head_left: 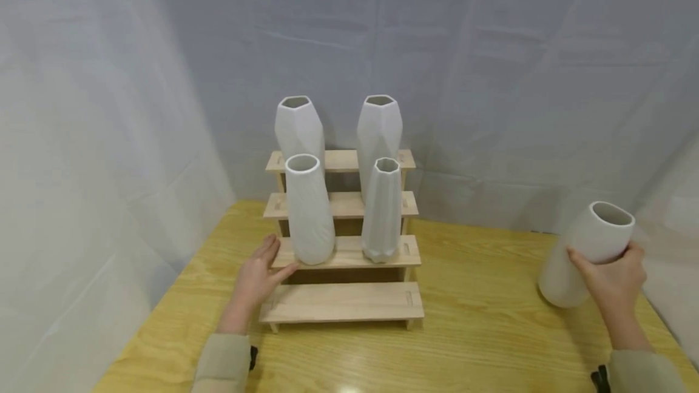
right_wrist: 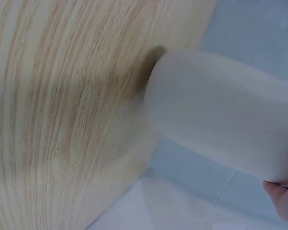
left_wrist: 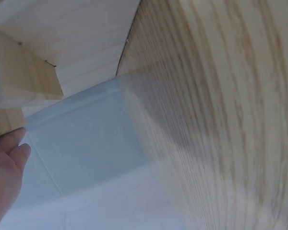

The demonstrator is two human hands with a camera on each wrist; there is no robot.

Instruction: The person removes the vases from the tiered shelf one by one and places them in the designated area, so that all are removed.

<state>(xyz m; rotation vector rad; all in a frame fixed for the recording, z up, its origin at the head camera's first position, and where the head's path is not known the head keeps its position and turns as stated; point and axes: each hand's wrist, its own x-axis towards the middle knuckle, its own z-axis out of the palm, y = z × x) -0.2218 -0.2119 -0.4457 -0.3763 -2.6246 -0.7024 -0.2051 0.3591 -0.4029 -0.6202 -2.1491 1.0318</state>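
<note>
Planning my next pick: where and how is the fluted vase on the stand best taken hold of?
Probably around the middle of the fluted vase, coming from its right: it stands upright, narrowing upward, and that side is open, while a round-rimmed vase stands to its left.

Left sleeve [head_left: 221, 358] and right sleeve [head_left: 645, 372], both pale beige
A small black piece [head_left: 253, 358] juts from each one's inner side.
</note>
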